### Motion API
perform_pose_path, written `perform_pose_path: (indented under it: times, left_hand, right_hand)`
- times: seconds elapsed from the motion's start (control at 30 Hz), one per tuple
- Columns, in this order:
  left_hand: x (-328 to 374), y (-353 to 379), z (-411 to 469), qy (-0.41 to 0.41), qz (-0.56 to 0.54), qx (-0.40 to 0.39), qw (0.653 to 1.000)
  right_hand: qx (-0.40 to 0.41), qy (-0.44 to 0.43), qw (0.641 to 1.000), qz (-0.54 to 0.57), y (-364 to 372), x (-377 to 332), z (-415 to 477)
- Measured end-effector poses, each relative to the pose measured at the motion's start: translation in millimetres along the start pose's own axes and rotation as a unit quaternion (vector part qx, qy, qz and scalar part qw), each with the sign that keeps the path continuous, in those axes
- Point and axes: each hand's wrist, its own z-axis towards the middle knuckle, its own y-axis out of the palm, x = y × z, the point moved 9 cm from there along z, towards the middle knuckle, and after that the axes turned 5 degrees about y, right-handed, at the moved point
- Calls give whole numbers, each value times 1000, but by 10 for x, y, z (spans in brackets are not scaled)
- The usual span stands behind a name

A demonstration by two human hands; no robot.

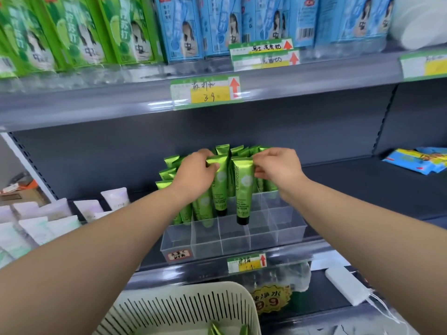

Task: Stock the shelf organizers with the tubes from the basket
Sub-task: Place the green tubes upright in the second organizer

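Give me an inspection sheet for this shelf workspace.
Surface: grey shelf, organizer at its front edge.
Job's things: green tubes stand in the organizer's rear cells, front cells empty; two tube tips show in the basket.
Clutter: white tubes left, blue packets right.
Hands: left hand and right hand each pinch one tube's top.
Cables: thin white cable from a white box, lower shelf.
Surroundings: green cartons and blue cartons above, price tags.

Single head-worn wide-angle view, facing forward, slightly down; shelf near, basket at bottom edge.
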Motion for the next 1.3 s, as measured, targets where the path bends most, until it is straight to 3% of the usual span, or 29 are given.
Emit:
perform_pose_path:
  times: [0.37,1.3]
  left_hand:
    - [-333,263,226,-1,2,13,1000]
    - [-312,548,213,69,169,-88,979]
  right_hand:
    - [7,-1,1000,3,250,161,313]
    - [-19,-13,998,-57,459,499,311]
